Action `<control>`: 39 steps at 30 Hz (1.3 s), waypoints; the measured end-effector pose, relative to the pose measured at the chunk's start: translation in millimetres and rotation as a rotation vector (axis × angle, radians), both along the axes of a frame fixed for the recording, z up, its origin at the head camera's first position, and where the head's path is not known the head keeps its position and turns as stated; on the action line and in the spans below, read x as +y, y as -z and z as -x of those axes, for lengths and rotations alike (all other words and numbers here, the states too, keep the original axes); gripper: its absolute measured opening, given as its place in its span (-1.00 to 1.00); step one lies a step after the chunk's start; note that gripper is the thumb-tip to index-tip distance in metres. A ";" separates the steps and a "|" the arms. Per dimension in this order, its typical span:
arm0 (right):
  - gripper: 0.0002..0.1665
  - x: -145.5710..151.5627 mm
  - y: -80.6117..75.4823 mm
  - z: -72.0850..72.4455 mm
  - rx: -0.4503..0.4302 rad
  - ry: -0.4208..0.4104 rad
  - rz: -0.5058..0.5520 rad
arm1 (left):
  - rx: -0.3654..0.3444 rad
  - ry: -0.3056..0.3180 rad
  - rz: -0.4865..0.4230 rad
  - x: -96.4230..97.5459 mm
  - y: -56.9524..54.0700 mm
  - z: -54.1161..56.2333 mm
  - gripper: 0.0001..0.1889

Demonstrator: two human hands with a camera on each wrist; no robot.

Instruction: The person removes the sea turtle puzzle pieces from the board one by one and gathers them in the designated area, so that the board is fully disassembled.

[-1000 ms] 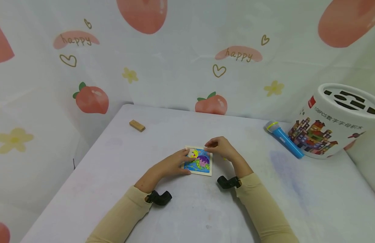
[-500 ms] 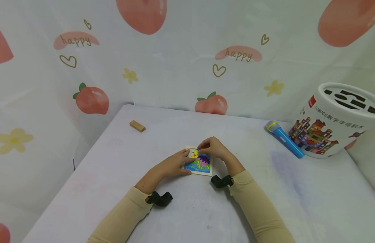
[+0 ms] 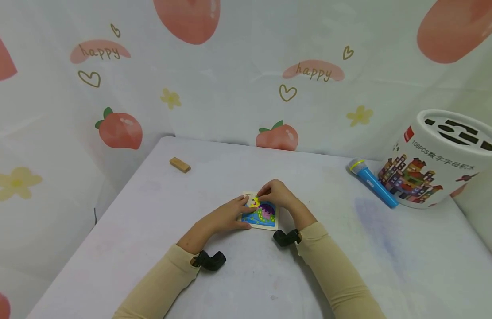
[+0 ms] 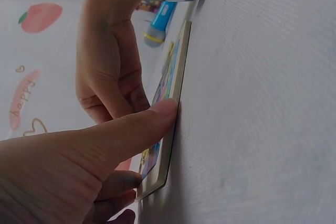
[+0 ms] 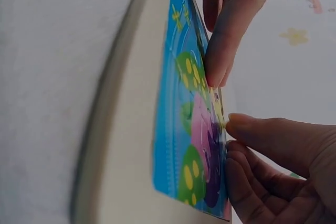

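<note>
- Black wrist cameras (image 3: 209, 261) just nearer me than the board, clear of it.
- My left hand (image 3: 222, 218): fingers spread, thumb on board's near edge, others over its left side; probably to steady it.
- Picture board (image 3: 265, 218) flat mid-desk (image 3: 150, 248), off all visible edges; likely there for easy two-handed reach.
- My right hand (image 3: 283, 195): over board's far right corner, fingers curled, thumb tip near fingertips, at the picture; can't tell if a piece is pinched. Likely poised for fine work; it blocks that corner.
- Blue microphone (image 3: 375, 184) and white bucket (image 3: 429, 173), side by side toward desk's far right corner, out of the way.
- Wooden block (image 3: 180, 165) near far left corner, well apart.
- Printed backdrop (image 3: 230, 97) behind far edge.
</note>
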State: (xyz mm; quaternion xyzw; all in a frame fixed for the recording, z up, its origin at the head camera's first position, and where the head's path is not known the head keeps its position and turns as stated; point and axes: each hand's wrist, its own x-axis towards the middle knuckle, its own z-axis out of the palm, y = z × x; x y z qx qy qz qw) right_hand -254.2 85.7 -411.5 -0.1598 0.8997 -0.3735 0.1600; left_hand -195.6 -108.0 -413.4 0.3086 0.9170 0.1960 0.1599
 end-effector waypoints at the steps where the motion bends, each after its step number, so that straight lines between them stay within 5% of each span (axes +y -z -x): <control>1: -0.82 -0.2 0.0 0.0 0.002 -0.001 0.000 | -0.003 0.000 -0.003 -0.1 -0.1 -0.1 -0.42; 29: -0.84 -9.1 -4.6 -3.4 0.062 -0.048 -0.042 | -0.029 -0.008 -0.041 -5.1 2.7 -2.2 -0.43; 39: -0.81 -12.5 -3.3 -2.2 0.050 0.005 -0.056 | -0.039 -0.032 -0.027 -2.2 4.6 0.7 -0.44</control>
